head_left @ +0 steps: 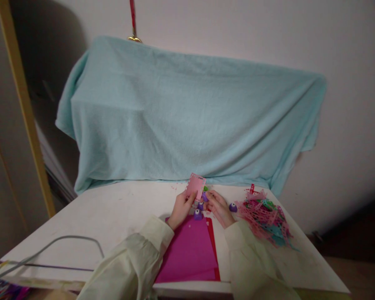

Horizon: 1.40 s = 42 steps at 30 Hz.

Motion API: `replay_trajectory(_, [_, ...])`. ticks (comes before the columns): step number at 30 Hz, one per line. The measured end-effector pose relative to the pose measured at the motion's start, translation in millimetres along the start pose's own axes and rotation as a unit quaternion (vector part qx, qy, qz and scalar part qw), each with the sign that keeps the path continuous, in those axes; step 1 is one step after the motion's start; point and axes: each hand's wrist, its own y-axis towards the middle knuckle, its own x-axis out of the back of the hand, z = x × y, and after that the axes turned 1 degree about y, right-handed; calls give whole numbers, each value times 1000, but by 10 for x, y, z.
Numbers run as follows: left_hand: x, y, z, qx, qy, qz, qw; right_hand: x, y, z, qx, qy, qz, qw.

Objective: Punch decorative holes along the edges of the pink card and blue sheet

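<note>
Between thumb and fingers, my left hand (181,208) grips a pink paper card (195,186) with small holes punched along its edges. My right hand (219,207) is closed on a small purple craft punch (204,196) at the card's right edge. Two more purple punches, a middle one (200,206) and a nearer one (198,214), sit just below, between my hands. A further purple punch (233,207) stands right of my right hand. Something green (206,188) shows partly behind the held punch. Magenta paper sheets (187,252) lie below my hands, over a red sheet (218,273).
A tangled heap of punched paper strips (265,218), pink, red, green and blue, lies on the white table (128,208) at right. A light-blue cloth (190,116) hangs along the back edge. A grey cable (65,237) curves over the left front.
</note>
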Motion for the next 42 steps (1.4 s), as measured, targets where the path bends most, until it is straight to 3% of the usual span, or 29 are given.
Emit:
replay_trajectory(15, [-23, 0, 39, -10, 23, 11, 1000, 23, 20, -31, -17, -25, 28, 999])
replay_trajectory(35, [-14, -22, -20, -5, -42, 29, 999, 7, 6, -9, -17, -5, 32, 999])
replay_trajectory(42, [-54, -11, 62, 1, -31, 33, 999, 15, 18, -21, -18, 1, 33, 999])
